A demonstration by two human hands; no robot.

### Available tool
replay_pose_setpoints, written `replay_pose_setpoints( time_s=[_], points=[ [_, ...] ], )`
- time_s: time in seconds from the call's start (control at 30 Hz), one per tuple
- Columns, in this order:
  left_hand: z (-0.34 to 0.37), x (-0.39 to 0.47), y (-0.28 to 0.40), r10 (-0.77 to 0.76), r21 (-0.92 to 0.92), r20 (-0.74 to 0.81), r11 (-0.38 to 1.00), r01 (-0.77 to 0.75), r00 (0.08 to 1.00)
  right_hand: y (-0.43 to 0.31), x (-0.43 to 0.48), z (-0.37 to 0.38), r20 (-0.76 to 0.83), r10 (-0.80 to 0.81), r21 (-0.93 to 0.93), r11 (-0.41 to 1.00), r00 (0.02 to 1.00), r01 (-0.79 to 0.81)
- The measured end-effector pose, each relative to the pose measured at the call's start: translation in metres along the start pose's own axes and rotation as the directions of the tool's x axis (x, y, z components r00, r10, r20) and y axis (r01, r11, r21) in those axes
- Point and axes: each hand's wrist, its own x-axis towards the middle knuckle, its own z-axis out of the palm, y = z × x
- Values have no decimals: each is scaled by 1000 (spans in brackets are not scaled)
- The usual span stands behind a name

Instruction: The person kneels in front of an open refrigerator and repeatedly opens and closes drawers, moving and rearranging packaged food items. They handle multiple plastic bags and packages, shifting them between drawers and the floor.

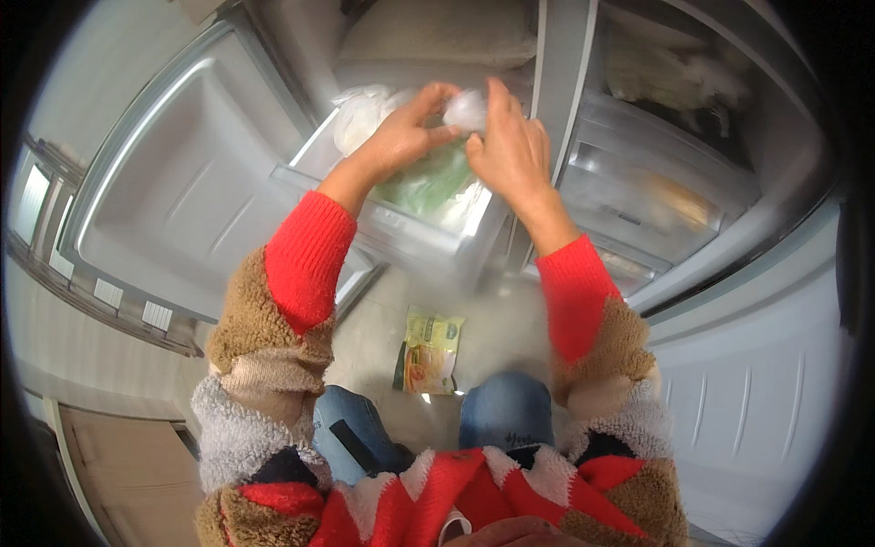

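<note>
Both hands are over a pulled-out refrigerator drawer (472,219). A small white plastic-wrapped bundle (467,111), blurred, is held between them. My left hand (408,126) has its thumb and fingers at the bundle's left side. On the other side, my right hand (509,140) grips it with thumb and fingers spread around it. Below the hands, a green plastic bag (427,181) lies in the drawer. A white plastic bag (359,116) fills its far left corner, and white wrapping (461,208) shows at its front right.
An open refrigerator door (184,164) stands at left and another open door (738,396) at right. The right compartment has clear drawers (636,184) under a bagged item (683,75). A yellow-green food packet (431,352) lies on the floor (362,328) before my knees.
</note>
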Motion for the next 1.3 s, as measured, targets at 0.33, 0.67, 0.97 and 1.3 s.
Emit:
replay_pose_setpoints(
  time_s=[0.33, 0.67, 0.97, 1.3],
  points=[
    [-8, -11, 26, -421, 498, -15, 783, 372, 907, 9, 16, -2, 215, -34, -196, 978, 976, 78],
    [-62, -12, 40, -307, 607, -198, 707, 362, 931, 11, 24, 0, 219, 47, -273, 962, 975, 15],
    [-131, -62, 17, -417, 56, -369, 882, 468, 831, 8, 28, 7, 274, 17, -287, 956, 962, 64],
    [-93, -42, -56, -523, -145, -329, 851, 505, 786, 3, 33, -8, -96, 323, 555, 803, 942, -218]
  ],
)
